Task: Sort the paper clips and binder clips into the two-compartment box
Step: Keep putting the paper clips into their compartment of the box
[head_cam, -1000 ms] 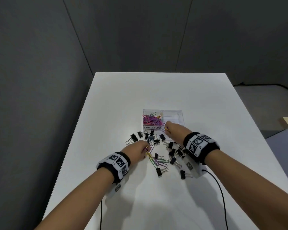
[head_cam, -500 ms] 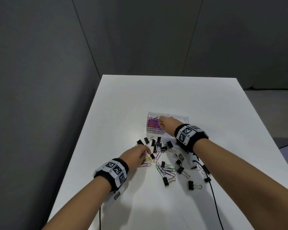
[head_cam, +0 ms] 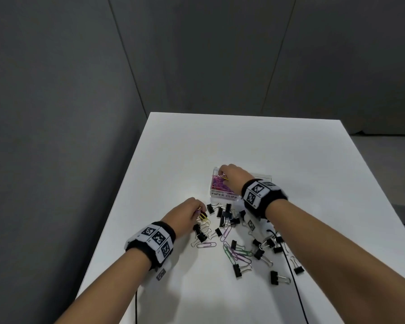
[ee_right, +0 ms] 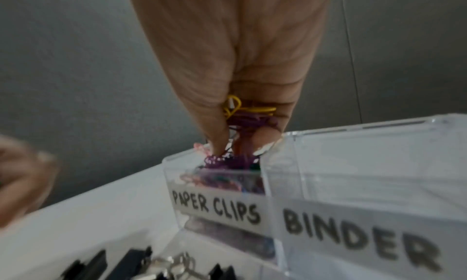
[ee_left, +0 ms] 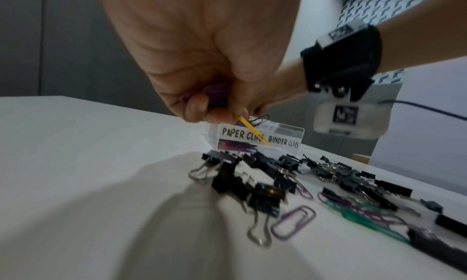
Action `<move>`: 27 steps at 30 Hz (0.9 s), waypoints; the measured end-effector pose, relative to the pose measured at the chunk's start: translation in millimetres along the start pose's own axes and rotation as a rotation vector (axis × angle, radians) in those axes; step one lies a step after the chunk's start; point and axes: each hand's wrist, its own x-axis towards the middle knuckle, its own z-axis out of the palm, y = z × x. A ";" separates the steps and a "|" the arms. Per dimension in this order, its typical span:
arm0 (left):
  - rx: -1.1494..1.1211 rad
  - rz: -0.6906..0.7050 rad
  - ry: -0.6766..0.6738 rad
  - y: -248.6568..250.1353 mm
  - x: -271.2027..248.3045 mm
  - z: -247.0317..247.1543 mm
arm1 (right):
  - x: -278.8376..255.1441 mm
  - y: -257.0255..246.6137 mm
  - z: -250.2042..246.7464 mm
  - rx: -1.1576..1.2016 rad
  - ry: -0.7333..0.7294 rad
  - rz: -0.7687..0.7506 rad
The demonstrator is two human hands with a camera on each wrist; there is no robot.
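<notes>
- Our right hand point(head_cam: 234, 177) hangs over the clear two-compartment box point(head_cam: 264, 177), its grip pinched on a small bunch of yellow and purple paper clips point(ee_right: 248, 114) above the side marked PAPER CLIPS. We judge that, tangled as they are, some could snag on our fingers or spill over the divider into the binder side, which looks unfilled.
- Our left hand point(head_cam: 185, 212) sits low over the desk point(head_cam: 243, 141), its grip closed on a yellow paper clip point(ee_left: 252, 129), with purple ones tucked in the palm. Lifting could drag a neighbouring binder clip point(head_cam: 209, 208) along.
- Loose binder clips point(head_cam: 278, 278) and coloured clips still lie scattered near us on the desk, well short of sorted.
</notes>
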 end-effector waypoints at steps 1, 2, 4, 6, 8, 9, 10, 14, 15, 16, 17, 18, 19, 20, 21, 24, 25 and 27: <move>0.012 0.007 0.005 0.6 2.5 -2.3 | 1.0 -0.7 3.9 0.012 0.002 -0.004; 0.024 0.020 0.012 1.6 4.5 -4.7 | 1.3 -1.5 5.9 0.037 0.015 -0.010; 0.047 0.047 0.018 4.4 8.8 -9.0 | 1.9 -1.7 7.2 0.031 0.033 -0.030; 0.051 0.064 0.014 8.6 13.2 -11.7 | 0.6 0.0 7.3 -0.056 0.004 -0.054; 0.068 0.074 -0.001 14.4 17.0 -12.9 | -2.9 3.0 8.3 -0.125 -0.017 -0.077; 0.079 0.081 -0.011 17.8 18.6 -13.0 | -4.9 4.8 9.4 -0.139 -0.020 -0.091; 0.091 0.093 -0.018 22.0 19.8 -13.0 | -7.0 6.5 10.3 -0.141 -0.023 -0.104; 0.046 0.129 0.029 35.9 26.7 -16.0 | -15.5 11.4 9.1 -0.108 -0.032 -0.133; 0.014 0.129 0.055 39.1 29.5 -18.6 | -17.7 13.0 7.2 -0.092 -0.019 -0.134; -0.016 0.127 0.079 42.5 33.2 -21.8 | -20.3 14.7 4.4 -0.068 0.000 -0.131; -0.040 0.123 0.100 45.8 37.8 -24.8 | -23.9 16.5 1.1 -0.039 0.022 -0.126; -0.056 0.118 0.114 49.2 42.7 -27.5 | -28.4 18.9 -2.4 -0.010 0.046 -0.114; -0.059 0.112 0.121 52.4 48.3 -29.5 | -34.1 22.0 -5.6 0.015 0.077 -0.102; -0.046 0.107 0.120 55.4 54.0 -30.7 | -40.8 25.8 -7.8 0.034 0.114 -0.094; -0.024 0.101 0.112 57.9 59.8 -31.1 | -48.9 30.1 -8.8 0.050 0.151 -0.091; 0.087 0.084 0.031 65.2 76.7 -27.2 | -79.4 44.5 -0.3 0.080 0.193 -0.081; 0.142 0.085 -0.002 67.7 81.7 -24.6 | -90.6 49.3 6.3 0.082 0.175 -0.080; 0.258 0.105 -0.052 72.2 89.7 -18.7 | -110.3 58.9 23.2 0.070 0.113 -0.069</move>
